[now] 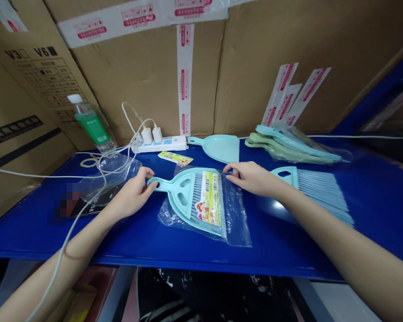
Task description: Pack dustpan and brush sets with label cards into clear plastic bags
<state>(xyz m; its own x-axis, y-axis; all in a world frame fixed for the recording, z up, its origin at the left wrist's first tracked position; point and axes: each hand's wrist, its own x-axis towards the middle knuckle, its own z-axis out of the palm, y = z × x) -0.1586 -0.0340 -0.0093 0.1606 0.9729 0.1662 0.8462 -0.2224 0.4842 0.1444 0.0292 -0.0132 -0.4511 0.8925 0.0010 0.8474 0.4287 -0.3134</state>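
A turquoise dustpan and brush set [179,199], with a yellow printed card [211,199] on its bristles, lies in a clear plastic bag [239,223]. My left hand [134,192] pinches the end of the set's handle. At the bag's upper right edge, my right hand [246,178] has its thumb and fingers closed on the plastic film. Behind the set rests a loose turquoise dustpan [221,148]. A loose brush with blue-grey bristles [322,192] lies to the right, its handle partly behind my right forearm.
Several bagged green and turquoise sets [295,145] are piled at the back right. A power strip [170,143], white cables, a loose label card [175,157] and a leaning water bottle [91,125] occupy the back left. Large cardboard boxes [148,76] wall off the blue table's rear [137,250].
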